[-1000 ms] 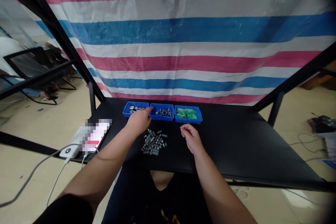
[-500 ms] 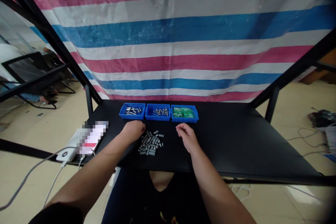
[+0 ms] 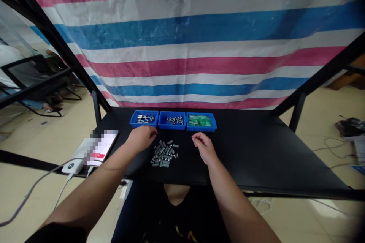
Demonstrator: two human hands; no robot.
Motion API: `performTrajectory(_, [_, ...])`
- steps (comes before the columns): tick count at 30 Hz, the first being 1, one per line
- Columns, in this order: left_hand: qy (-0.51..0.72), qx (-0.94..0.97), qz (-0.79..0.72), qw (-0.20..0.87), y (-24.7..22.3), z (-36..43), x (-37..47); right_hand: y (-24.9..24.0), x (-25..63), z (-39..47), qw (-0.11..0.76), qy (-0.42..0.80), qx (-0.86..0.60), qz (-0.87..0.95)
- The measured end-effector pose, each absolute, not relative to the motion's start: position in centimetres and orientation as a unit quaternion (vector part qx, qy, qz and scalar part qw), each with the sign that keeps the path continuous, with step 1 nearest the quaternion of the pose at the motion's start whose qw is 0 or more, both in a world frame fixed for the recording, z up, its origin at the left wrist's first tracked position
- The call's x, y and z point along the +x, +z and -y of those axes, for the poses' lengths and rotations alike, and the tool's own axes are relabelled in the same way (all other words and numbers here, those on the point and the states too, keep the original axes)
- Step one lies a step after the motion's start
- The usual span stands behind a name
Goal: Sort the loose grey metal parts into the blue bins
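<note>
My left hand (image 3: pixel 142 137) hovers just in front of the left blue tray (image 3: pixel 131 122), its fingers curled together; whatever they may hold is hidden. My right hand (image 3: pixel 203 145) is in front of the right blue tray (image 3: pixel 213 127), thumb and fingers pinched, the pinch too small to make out. Between the hands lies a loose pile of small grey metal cylinders (image 3: pixel 164 155) with some screw-like pieces in it. Similar shiny cylinders (image 3: pixel 145 119) lie in the left tray. Small screw-like metal parts (image 3: pixel 176 120) are in the middle blue tray (image 3: pixel 171 127). Green plastic packaging (image 3: pixel 203 120) fills the right tray.
On the table's left end lie a phone (image 3: pixel 105 146) and a white device (image 3: pixel 73 166) with cables. A striped sheet (image 3: pixel 185 60) hangs behind the black table (image 3: pixel 265 152), between black frame posts. A person (image 3: pixel 11 64) sits by a chair at far left.
My left hand has moved away from the pile, a little up and left toward the left tray. My right hand stays nearly in place, still pinched.
</note>
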State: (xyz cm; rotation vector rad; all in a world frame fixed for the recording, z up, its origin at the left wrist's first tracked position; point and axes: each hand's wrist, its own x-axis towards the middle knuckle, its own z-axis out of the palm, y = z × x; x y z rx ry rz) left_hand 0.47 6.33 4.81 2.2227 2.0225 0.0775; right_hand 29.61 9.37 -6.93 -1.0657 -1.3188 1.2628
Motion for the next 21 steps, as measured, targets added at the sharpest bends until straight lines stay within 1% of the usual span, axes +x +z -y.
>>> performTrajectory(3, [0.024, 0.770, -0.627, 0.118, 2.7, -5.9, 0.4, -7.0, 29.6, -9.4, 0.492, 0.518, -0.439, 0.545])
performTrajectory(5, [0.025, 0.789, -0.600, 0.132, 1.8, -6.0, 0.6, -7.2, 29.6, -9.5, 0.496, 0.515, -0.439, 0.543])
performTrajectory(10, [0.017, 0.785, -0.609, 0.111, 2.0, -6.8, 1.1, -7.5, 29.6, -9.6, 0.509, 0.522, -0.432, 0.531])
performTrajectory(12, [0.080, 0.783, -0.611, 0.082, 2.9, -7.1, 1.4, -7.6, 29.6, -9.7, 0.509, 0.525, -0.431, 0.529])
performTrajectory(15, [0.237, 0.763, -0.602, 0.008, 4.6, -7.1, 1.9, -7.8, 29.6, -9.8, 0.513, 0.523, -0.432, 0.526])
performTrajectory(17, [0.299, 0.744, -0.597, -0.015, 5.3, -6.8, 2.0, -7.8, 29.6, -9.8, 0.516, 0.524, -0.431, 0.523])
performTrajectory(19, [0.307, 0.741, -0.597, 0.004, 5.1, -6.1, 1.6, -7.8, 29.6, -9.8, 0.519, 0.528, -0.427, 0.519])
performTrajectory(21, [0.273, 0.752, -0.598, 0.044, 4.0, -5.3, 0.8, -7.7, 29.6, -9.7, 0.521, 0.532, -0.423, 0.517])
